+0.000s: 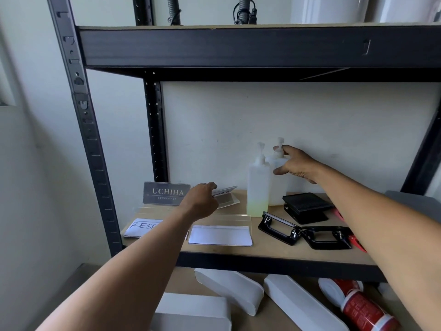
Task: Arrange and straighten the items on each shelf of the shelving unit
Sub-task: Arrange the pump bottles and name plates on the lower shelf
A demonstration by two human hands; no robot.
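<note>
On the wooden middle shelf my left hand is closed on a tilted clear sign holder, next to the upright "UCHIHA" nameplate. Two flat acrylic sign holders lie in front: one with a "RESE" paper, one with a blank paper. My right hand reaches to the rear pump bottle, fingers spread around its neck and pump head. A front pump bottle with pale green liquid at its bottom stands beside it.
A black pad-like device and two black hole punches lie on the shelf's right side. On the lower shelf lie several white boxes and a red-labelled bottle. Black steel uprights and the upper beam frame the bay.
</note>
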